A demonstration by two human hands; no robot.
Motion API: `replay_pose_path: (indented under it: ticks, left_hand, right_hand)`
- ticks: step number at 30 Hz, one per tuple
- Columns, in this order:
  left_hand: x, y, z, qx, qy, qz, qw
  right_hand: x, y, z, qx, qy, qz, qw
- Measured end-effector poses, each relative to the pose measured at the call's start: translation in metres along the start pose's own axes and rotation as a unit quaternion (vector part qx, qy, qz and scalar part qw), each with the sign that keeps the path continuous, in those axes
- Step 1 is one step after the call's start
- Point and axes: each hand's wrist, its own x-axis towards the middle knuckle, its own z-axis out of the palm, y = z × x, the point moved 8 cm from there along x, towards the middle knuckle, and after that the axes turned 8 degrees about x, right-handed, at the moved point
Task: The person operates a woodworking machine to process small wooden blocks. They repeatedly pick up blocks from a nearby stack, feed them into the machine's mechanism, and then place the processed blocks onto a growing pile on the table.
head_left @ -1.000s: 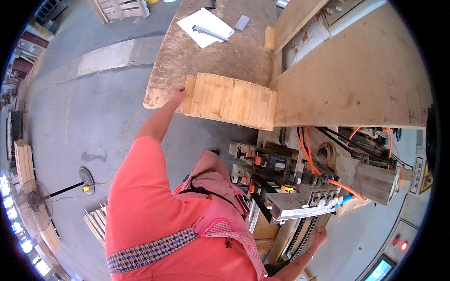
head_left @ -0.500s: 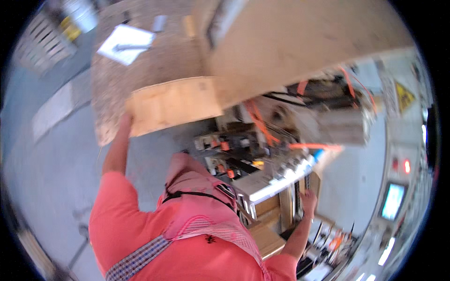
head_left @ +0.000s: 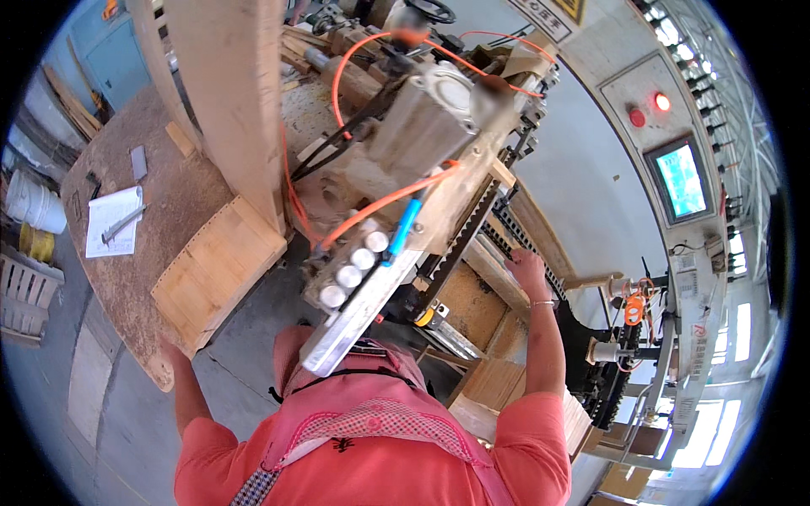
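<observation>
My left hand (head_left: 171,348) reaches up to the near end of a slatted wooden panel (head_left: 218,268) and grips its lower corner. The panel lies on the edge of a chipboard table (head_left: 173,198). My right hand (head_left: 528,268) is stretched out to the right, fingers curled over a wooden bar (head_left: 498,271) beside the black toothed chain (head_left: 472,228) of a woodworking machine (head_left: 413,143). I wear a coral shirt and a pink apron.
A paper sheet with a metal tool (head_left: 114,222) lies on the table. A white bucket (head_left: 34,202) stands at the far left. Orange hoses (head_left: 380,202) loop over the machine. A control panel with a screen (head_left: 682,180) and red lights is at the right.
The view has swung to the right and up toward the machine and control panel. My left hand stays on the wooden panel; my right hand has risen onto the wooden bar.
</observation>
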Motion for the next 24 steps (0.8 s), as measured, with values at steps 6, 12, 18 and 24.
replay_pose_path:
  ticks: [6, 12, 18, 24]
  left_hand:
    - [-0.149, 0.046, -0.001, 0.17, 0.035, -0.131, 0.976]
    - [-0.351, 0.202, 0.158, -0.009, -0.276, -0.026, 0.961]
    - [-0.492, 0.431, 0.299, 0.048, -0.396, 0.294, 0.868]
    - [-0.55, 0.463, 0.373, 0.018, -0.42, 0.458, 0.783]
  right_hand:
    - [0.062, 0.002, -0.005, 0.026, 0.037, -0.068, 0.997]
    - [0.149, 0.009, -0.009, 0.054, 0.103, -0.162, 0.98]
    - [0.225, -0.006, -0.003, 0.031, 0.11, -0.17, 0.979]
    - [0.266, -0.004, 0.036, -0.015, -0.021, -0.121, 0.992]
